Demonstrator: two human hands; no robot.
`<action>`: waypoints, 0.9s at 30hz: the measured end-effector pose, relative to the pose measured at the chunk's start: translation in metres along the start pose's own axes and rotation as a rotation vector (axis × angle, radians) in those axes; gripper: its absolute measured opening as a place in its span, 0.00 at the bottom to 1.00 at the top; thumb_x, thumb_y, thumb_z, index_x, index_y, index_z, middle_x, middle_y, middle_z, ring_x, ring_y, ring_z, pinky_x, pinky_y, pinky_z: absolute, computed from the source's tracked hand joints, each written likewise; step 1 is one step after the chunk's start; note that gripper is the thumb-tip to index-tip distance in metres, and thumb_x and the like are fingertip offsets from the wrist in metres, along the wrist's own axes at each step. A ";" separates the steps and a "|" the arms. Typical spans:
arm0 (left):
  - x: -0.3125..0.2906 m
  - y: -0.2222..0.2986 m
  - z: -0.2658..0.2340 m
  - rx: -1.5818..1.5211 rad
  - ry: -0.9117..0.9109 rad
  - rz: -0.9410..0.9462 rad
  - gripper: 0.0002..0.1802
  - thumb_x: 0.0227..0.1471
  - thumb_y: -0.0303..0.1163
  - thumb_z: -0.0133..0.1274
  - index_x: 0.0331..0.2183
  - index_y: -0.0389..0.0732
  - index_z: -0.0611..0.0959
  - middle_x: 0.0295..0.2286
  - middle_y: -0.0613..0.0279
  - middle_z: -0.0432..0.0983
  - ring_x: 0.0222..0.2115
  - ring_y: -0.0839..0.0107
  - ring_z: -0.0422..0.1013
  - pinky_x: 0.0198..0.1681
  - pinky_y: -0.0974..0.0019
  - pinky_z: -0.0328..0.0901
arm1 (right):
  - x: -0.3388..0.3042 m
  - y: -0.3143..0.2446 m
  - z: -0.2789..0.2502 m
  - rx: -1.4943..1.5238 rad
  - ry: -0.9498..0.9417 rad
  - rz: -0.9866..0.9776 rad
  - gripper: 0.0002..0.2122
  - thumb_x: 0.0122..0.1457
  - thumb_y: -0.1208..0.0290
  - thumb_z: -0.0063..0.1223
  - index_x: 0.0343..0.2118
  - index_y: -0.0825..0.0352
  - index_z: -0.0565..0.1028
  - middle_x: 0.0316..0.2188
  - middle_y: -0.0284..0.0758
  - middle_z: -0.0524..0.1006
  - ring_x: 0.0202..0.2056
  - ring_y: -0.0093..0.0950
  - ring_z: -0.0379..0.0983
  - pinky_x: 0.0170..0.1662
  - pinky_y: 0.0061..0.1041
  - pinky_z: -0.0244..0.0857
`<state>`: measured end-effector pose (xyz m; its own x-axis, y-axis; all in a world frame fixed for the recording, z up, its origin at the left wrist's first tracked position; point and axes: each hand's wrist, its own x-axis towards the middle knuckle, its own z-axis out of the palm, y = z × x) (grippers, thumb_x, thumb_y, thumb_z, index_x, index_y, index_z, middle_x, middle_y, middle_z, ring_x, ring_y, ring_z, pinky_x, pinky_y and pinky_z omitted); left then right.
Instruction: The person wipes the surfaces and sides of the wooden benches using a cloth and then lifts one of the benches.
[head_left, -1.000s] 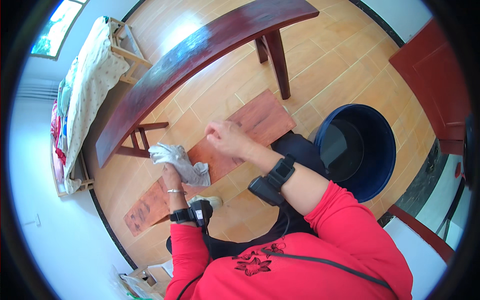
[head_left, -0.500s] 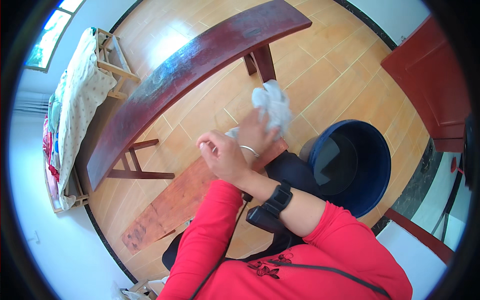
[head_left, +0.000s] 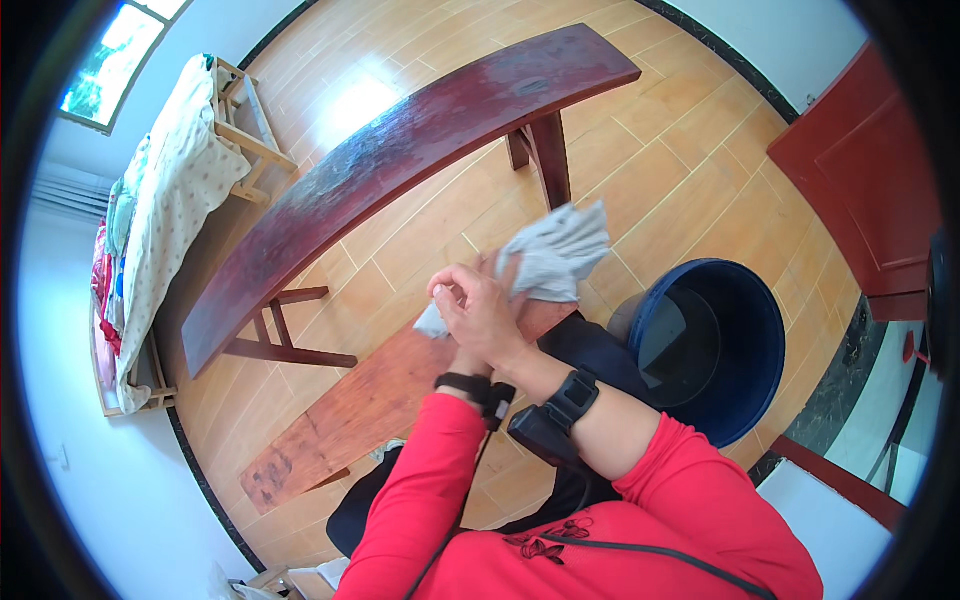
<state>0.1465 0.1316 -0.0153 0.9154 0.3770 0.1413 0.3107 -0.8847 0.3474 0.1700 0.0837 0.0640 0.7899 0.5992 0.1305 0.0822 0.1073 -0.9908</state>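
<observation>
Over the low reddish-brown wooden bench (head_left: 350,420), my forearms cross, the right one on top. My left hand (head_left: 509,272) reaches out beneath my right wrist and is closed on a pale grey cloth (head_left: 555,255), which spreads to the right with folds. Most of that hand is hidden behind the right one. My right hand (head_left: 475,312) has its fingers curled in, with nothing visible in them. A corner of the cloth shows left of it, against the bench top.
A long dark red bench (head_left: 400,140) stands beyond my hands. To my right is a dark blue tub (head_left: 755,350) holding water. A cloth-draped wooden bed frame (head_left: 185,170) is at the far left, a red door (head_left: 870,170) at the right.
The cloth has opened out and shifted slightly right and down, from a bunched shape. My right hand has moved right and now covers more of the left hand. The view has shifted slightly.
</observation>
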 end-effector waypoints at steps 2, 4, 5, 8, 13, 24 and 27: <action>-0.012 -0.040 -0.018 -0.133 -0.161 -0.378 0.29 0.41 0.45 0.56 0.48 0.48 0.73 0.49 0.52 0.65 0.51 0.55 0.60 0.53 0.55 0.54 | 0.000 0.003 0.004 -0.019 -0.004 -0.039 0.03 0.52 0.76 0.47 0.26 0.68 0.72 0.23 0.40 0.74 0.23 0.31 0.72 0.28 0.27 0.65; -0.042 -0.089 -0.026 0.044 -0.027 -0.422 0.30 0.43 0.46 0.55 0.49 0.48 0.72 0.48 0.51 0.66 0.49 0.54 0.62 0.52 0.54 0.55 | -0.001 0.006 0.010 -0.017 -0.028 -0.031 0.03 0.53 0.76 0.46 0.28 0.68 0.73 0.22 0.36 0.74 0.22 0.23 0.71 0.26 0.22 0.65; -0.070 -0.116 -0.025 0.291 0.181 -0.269 0.30 0.44 0.46 0.54 0.50 0.47 0.72 0.47 0.50 0.67 0.48 0.53 0.63 0.51 0.52 0.56 | -0.001 0.007 0.013 -0.012 -0.042 -0.026 0.04 0.54 0.76 0.46 0.29 0.68 0.73 0.21 0.33 0.74 0.22 0.19 0.71 0.26 0.19 0.64; -0.136 -0.188 -0.053 0.427 0.241 -0.507 0.28 0.47 0.47 0.52 0.48 0.43 0.73 0.46 0.46 0.67 0.47 0.51 0.63 0.51 0.49 0.55 | -0.001 0.009 0.015 -0.008 -0.050 -0.018 0.04 0.54 0.76 0.46 0.29 0.68 0.73 0.21 0.33 0.74 0.22 0.19 0.71 0.26 0.19 0.64; -0.253 -0.263 -0.104 0.560 0.291 -1.019 0.28 0.53 0.49 0.45 0.49 0.40 0.71 0.48 0.44 0.65 0.47 0.49 0.64 0.49 0.53 0.59 | 0.005 0.020 0.013 0.015 -0.050 0.065 0.05 0.56 0.76 0.45 0.28 0.67 0.73 0.21 0.27 0.72 0.22 0.16 0.70 0.24 0.17 0.64; -0.336 -0.259 -0.135 -0.021 0.873 -1.817 0.29 0.53 0.49 0.42 0.47 0.35 0.71 0.44 0.41 0.69 0.44 0.44 0.66 0.45 0.47 0.62 | 0.011 0.023 0.003 0.105 -0.009 0.274 0.05 0.56 0.78 0.43 0.29 0.67 0.72 0.24 0.28 0.73 0.21 0.16 0.69 0.26 0.15 0.63; -0.366 -0.293 -0.102 -0.021 1.071 -2.054 0.32 0.53 0.51 0.40 0.48 0.33 0.69 0.42 0.33 0.69 0.42 0.40 0.68 0.43 0.47 0.64 | 0.005 0.028 0.011 0.120 -0.051 0.293 0.05 0.56 0.78 0.42 0.29 0.67 0.72 0.25 0.28 0.74 0.21 0.15 0.68 0.25 0.15 0.62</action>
<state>-0.3062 0.2808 -0.0745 -0.9089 0.4164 -0.0219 0.3130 0.7161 0.6239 0.1695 0.0978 0.0371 0.7377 0.6571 -0.1549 -0.2187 0.0155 -0.9757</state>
